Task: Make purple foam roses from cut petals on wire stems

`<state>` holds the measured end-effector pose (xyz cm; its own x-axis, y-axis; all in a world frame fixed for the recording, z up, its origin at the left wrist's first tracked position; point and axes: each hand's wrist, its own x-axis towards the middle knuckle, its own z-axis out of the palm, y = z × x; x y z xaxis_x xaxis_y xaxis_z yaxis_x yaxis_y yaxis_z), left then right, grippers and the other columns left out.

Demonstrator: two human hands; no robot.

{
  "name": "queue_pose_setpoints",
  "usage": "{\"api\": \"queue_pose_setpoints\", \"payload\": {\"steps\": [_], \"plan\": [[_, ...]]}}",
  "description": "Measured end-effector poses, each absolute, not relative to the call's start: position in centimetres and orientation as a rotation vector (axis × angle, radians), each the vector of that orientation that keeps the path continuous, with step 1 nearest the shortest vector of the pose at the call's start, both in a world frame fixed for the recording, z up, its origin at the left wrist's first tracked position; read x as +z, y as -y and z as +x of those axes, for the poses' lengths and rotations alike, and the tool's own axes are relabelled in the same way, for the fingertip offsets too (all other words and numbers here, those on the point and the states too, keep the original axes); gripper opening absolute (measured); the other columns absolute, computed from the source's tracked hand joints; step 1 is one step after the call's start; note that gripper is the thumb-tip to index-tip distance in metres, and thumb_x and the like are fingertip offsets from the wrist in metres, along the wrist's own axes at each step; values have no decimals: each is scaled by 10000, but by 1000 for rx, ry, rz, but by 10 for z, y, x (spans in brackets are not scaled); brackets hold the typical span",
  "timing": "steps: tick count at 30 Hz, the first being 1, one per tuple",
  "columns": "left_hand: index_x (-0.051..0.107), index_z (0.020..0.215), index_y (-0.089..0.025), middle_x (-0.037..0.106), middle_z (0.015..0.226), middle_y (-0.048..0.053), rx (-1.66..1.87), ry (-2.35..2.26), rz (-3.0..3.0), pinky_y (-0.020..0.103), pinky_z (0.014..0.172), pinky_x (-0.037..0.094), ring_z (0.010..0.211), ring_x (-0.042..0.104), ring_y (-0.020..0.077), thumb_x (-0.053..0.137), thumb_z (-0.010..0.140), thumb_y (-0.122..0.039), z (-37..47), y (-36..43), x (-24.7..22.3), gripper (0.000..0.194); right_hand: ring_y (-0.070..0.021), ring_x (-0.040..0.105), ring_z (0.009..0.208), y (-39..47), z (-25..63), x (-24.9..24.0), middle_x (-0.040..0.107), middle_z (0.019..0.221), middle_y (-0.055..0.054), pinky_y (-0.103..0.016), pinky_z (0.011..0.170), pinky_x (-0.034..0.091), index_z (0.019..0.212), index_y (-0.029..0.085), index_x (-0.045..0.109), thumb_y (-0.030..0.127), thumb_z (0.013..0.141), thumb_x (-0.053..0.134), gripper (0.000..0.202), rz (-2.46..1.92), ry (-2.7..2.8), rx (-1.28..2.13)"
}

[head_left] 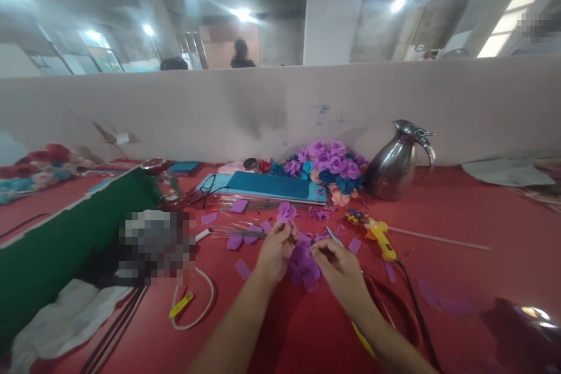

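A small purple paper flower [287, 212] stands upright in my left hand [279, 250], its base pinched between thumb and fingers. My right hand [340, 266] is closed in a pinch just to the right; whatever its fingertips hold is too small to make out. Below and between the hands lies a cluster of purple crepe paper petals [304, 269]. Part of a metal blade [335, 238] shows behind my right hand. Cut purple paper pieces [235, 241] are scattered to the left of my left hand. Thin stem wires [232, 229] lie behind them.
A yellow glue gun [383, 241] with a black cord lies right of my hands, near a clear glue stick [438, 238]. Finished paper flowers [335, 160] are heaped beside a metal jug [392, 166]. Left are a glass jar [166, 184], glasses [205, 191] and a green partition [65, 251].
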<state>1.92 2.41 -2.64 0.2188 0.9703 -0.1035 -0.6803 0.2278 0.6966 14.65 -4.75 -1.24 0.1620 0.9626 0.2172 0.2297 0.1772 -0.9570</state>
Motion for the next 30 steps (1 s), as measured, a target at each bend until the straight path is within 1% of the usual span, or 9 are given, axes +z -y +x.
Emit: {"api": "queue_pose_setpoints", "payload": {"steps": [4,9,12,15,18,21,25,30], "plan": [[557,671,-161,530,610,-37,1196,-587,525,206,602,407,564,484,73,789,628,-224,20,-22,-26,244,-159,571,616,47,146,-13,636,659,-14,-252,580,440,723,194,639,313,801,549,168,-1317,1331,793],[613,663,-151,608,682,-10,1277,-659,554,223,690,434,656,549,91,824,562,-196,21,-24,-27,239,-175,589,654,47,146,-14,666,704,-28,-266,607,453,755,195,653,298,808,533,167,-1337,1405,743],[634,687,-156,616,681,-6,1286,-704,617,223,647,424,634,538,95,818,569,-232,21,-26,-29,232,-177,582,643,47,145,-14,669,704,-25,-273,606,448,752,204,653,284,804,528,158,-1362,1461,686],[606,636,-150,572,616,-17,1294,-752,779,205,591,392,582,493,83,784,623,-276,19,-25,-28,218,-174,573,623,47,144,-15,667,694,-21,-275,607,439,736,210,646,260,797,520,149,-1370,1516,622],[543,591,-147,507,558,-35,1228,-770,826,184,497,319,494,412,55,761,653,-296,16,-24,-21,271,-175,582,630,45,143,-17,672,702,-24,-277,617,437,734,213,649,247,805,501,168,-1372,1565,591],[521,628,-149,474,548,-53,1120,-764,745,180,427,234,414,323,30,773,641,-312,14,-21,-13,300,-186,610,665,44,144,-20,690,730,-31,-288,644,445,759,221,663,253,827,482,195,-1370,1601,594],[538,668,-143,477,570,-50,1085,-754,742,173,436,256,421,348,26,788,641,-341,10,-12,-9,320,-200,642,729,44,144,-22,716,798,-47,-301,679,454,810,219,677,257,846,472,212,-1409,1667,560],[566,704,-147,522,621,-41,1092,-755,704,171,444,280,444,369,29,807,618,-355,-3,6,-17,329,-189,634,715,45,144,-17,707,772,-36,-287,662,437,804,215,677,233,859,450,234,-1395,1748,520]]}}
